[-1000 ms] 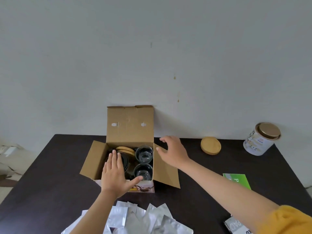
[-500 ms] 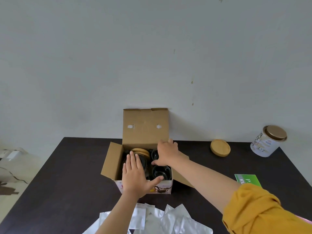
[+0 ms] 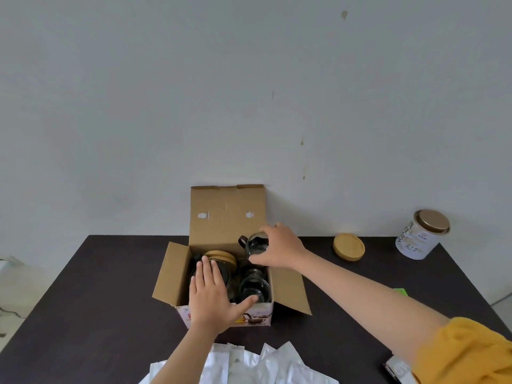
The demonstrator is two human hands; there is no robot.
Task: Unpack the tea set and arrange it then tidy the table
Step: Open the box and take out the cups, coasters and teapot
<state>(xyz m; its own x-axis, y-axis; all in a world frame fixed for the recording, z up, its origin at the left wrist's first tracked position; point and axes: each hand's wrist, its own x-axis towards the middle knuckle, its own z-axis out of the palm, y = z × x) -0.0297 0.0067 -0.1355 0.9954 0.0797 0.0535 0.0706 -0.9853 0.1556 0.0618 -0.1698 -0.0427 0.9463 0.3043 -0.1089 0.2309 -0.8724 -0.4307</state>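
I see my right hand (image 3: 279,249) curled around a glass cup (image 3: 257,245), held above the cardboard box (image 3: 221,217) at its 2 o'clock corner; my left hand (image 3: 213,297) presses flat, fingers together, on its near edge.

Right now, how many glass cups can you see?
2: one glass cup gripped by the right hand above the box; one inside, front right. Others may be hidden.
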